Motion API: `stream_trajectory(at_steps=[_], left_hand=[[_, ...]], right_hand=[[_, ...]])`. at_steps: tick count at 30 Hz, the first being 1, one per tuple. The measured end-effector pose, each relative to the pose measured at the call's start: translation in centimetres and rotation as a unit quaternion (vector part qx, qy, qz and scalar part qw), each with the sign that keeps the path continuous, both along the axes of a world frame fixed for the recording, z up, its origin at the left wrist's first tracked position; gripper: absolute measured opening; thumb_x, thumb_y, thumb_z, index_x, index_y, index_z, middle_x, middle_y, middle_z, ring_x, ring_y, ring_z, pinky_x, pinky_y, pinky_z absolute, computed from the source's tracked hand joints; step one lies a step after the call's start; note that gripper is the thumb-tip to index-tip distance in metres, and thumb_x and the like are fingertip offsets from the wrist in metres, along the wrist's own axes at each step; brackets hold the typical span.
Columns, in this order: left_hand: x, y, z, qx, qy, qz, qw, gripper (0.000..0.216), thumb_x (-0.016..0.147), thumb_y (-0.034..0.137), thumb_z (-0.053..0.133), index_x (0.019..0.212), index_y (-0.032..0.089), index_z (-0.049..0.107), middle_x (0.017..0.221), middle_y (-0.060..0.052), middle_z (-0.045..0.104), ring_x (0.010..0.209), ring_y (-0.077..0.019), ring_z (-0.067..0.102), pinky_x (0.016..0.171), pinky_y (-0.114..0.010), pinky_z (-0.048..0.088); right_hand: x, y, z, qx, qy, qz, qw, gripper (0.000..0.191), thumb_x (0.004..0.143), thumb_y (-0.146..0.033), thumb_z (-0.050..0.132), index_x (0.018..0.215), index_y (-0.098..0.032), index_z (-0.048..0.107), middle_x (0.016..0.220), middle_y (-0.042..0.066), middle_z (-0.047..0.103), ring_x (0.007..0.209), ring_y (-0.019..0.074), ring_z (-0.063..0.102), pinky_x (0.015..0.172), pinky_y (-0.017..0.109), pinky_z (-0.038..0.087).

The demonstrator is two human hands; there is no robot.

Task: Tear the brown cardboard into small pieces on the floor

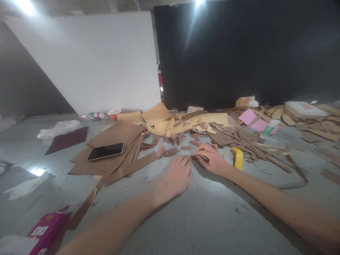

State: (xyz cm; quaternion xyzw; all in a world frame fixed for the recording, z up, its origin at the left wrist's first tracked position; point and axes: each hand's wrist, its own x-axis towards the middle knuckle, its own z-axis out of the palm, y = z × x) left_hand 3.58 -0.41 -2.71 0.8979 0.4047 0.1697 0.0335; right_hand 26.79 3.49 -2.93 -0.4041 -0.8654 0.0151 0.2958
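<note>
My left hand [178,175] lies palm down on the grey work surface [212,219], its fingers stretched forward. Their tips reach a small brown sheet-material piece [194,157] between my hands. My right hand [211,159] is curled, with thumb and fingers pinched on that same piece. How much of it sits under the fingers is hidden. Just ahead lie several small brown triangular scraps [171,152]. A yellow curved-handled tool [237,158] rests to the right of my right wrist.
At left, a phone [105,151] lies on stacked brown sheets [117,132]. A magenta box-like object [47,226] is at the lower left. Brown strips [247,145] heap at right, near pink paper [248,116]. A paper cup [114,113] and white box [305,109] are farther back.
</note>
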Motion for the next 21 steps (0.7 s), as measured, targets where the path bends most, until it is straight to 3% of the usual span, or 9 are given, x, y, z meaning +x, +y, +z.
stream_trajectory(at_steps=[4, 14, 21], left_hand=[[0.01, -0.10, 0.20, 0.004, 0.010, 0.000, 1.000, 0.034, 0.101, 0.014, 0.046, 0.130, 0.010, 0.063, 0.141, -0.017, 0.064, 0.137, -0.0312, 0.055, 0.118, -0.048, 0.046], [0.04, 0.00, 0.07, -0.002, 0.006, 0.000, 1.000, 0.037, 0.101, 0.015, 0.046, 0.135, 0.010, 0.061, 0.142, -0.016, 0.063, 0.137, -0.0305, 0.054, 0.118, -0.046, 0.045], [0.03, -0.11, 0.21, 0.003, 0.003, 0.001, 1.000, 0.038, 0.101, 0.016, 0.045, 0.135, 0.010, 0.061, 0.140, -0.016, 0.064, 0.136, -0.0304, 0.055, 0.117, -0.046, 0.046]], right_hand=[[-0.05, 0.10, -0.25, 0.020, 0.010, -0.010, 1.000, 0.024, 0.105, -0.030, 0.055, 0.124, -0.028, 0.070, 0.120, 0.009, 0.067, 0.111, 0.0261, 0.065, 0.099, 0.047, 0.042], [-0.18, -0.03, -0.37, 0.070, -0.029, -0.010, 0.997, 0.020, 0.106, -0.031, 0.058, 0.111, -0.025, 0.077, 0.110, 0.009, 0.068, 0.100, 0.0249, 0.063, 0.092, 0.044, 0.039], [-0.10, 0.33, -0.91, 0.086, -0.042, -0.009, 0.995, 0.019, 0.106, -0.031, 0.059, 0.114, -0.026, 0.076, 0.110, 0.007, 0.066, 0.101, 0.0235, 0.062, 0.093, 0.043, 0.036]])
